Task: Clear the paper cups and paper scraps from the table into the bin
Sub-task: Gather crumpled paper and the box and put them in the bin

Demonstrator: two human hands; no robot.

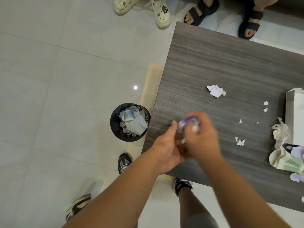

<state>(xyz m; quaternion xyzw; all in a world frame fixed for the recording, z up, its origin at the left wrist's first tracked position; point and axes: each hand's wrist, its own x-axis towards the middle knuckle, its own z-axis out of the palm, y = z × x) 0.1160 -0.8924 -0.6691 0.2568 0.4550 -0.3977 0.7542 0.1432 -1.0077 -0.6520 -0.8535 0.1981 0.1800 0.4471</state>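
Note:
Both my hands meet over the near left part of the grey wooden table (222,63). My right hand (202,137) grips a bunch of white and purple paper scraps (185,125), blurred by motion. My left hand (166,148) is cupped against them from the left. The black bin (115,127) stands on the floor left of the table, with paper and a cup inside. A crumpled white scrap (215,91) lies mid-table. Small bits (240,142) lie to the right of my hands. A crushed green paper cup (286,162) lies at the right edge.
A white box (294,116) sits at the table's right edge with crumpled tissue (279,132) beside it. Other people's feet in sandals (200,10) and clogs (161,12) stand beyond the table's far end. My own shoes (125,162) are on the tiled floor below.

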